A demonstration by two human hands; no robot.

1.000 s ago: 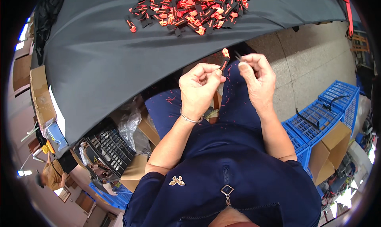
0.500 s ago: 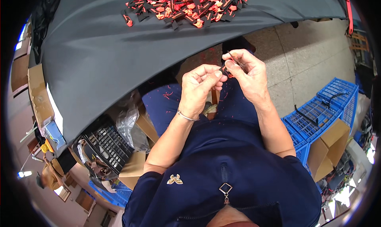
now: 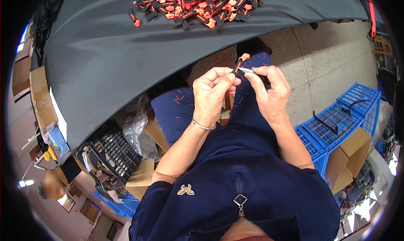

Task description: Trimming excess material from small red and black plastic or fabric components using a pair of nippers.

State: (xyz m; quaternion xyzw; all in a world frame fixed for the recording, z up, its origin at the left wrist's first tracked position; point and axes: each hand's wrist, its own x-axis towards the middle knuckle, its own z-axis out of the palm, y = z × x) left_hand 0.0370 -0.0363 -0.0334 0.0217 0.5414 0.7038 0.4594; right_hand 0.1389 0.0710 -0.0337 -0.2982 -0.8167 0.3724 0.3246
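Note:
My left hand [image 3: 212, 91] pinches the lower end of a short black fabric tab [image 3: 236, 67] between thumb and fingertips. An orange plastic piece [image 3: 244, 56] sticks up from the tab's far end, and an orange line of stitching runs along the tab. My right hand [image 3: 270, 91] is closed around small thread snips [image 3: 246, 70], whose pointed silver tip lies against or very close to the tab's right side. Most of their dark handle is hidden in my fingers. Beyond both hands, a heap of similar black-and-orange tabs [image 3: 198, 6] lies on a dark cloth-covered table [image 3: 126, 60].
Orange thread scraps dot my navy trousers [image 3: 179, 104]. Blue plastic crates [image 3: 332, 119] and an open cardboard box [image 3: 349, 157] stand at my right. To my left are a black crate [image 3: 115, 150] and a clear plastic bag [image 3: 141, 133]. Another person [image 3: 52, 184] is at far left.
The tab's orange end has come out from under my right fingers and stands free. My right hand has drawn back slightly right, with the silver tip turned toward the tab.

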